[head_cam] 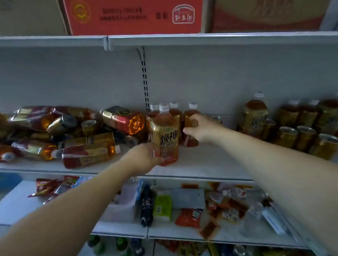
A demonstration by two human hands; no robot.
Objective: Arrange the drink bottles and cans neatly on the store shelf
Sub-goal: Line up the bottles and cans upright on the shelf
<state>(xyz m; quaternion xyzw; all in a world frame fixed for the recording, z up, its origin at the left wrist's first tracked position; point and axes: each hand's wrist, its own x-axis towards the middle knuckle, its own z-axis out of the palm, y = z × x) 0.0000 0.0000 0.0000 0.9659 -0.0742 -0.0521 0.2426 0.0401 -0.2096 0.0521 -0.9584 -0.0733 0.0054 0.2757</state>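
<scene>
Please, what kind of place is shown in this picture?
Most likely a small grocery shop. Its tiered white metal shelves carry many amber drink bottles with white caps and gold labels and gold metal cans, and a printed red cardboard carton is stored on top.

Gold-label bottle (165,135) upright; others apparently toppled left.

One wide-angle head-worn camera looked forward and slightly down from near the drinks shelf (206,165); the cartons (134,12) above and the snack shelf (13,206) below both fell inside its view.
</scene>
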